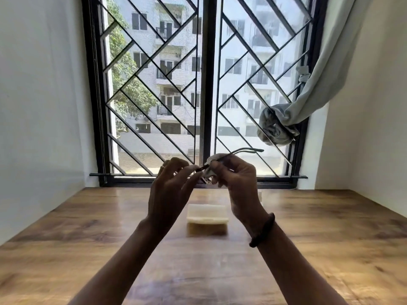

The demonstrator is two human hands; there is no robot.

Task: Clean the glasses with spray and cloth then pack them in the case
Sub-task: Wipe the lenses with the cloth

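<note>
a wooden table (88, 249) runs up to a barred window (204, 84) between two white walls, and above its far middle the glasses (242, 150) are held up in the air by both hands. the left hand (169, 190) pinches one dark end of the frame between thumb and fingertips, its other fingers loosely spread. the right hand (237, 183) is curled round a white cloth (212, 160) bunched over the frame, with the two temples sticking out to the right past it. this looks like the wiping step, so i judge the task about midway: whether spray is on the lenses cannot be told, and packing is not yet done. the pale case (207, 213) lies on the table below and between the wrists, apart from both hands; whether its lid is up i cannot tell. bare wood shows on both sides of the case, giving room to lower the glasses. the window sill lies just beyond the hands, and a knotted curtain (277, 126) hangs to the upper right, apart from the temples.
</note>
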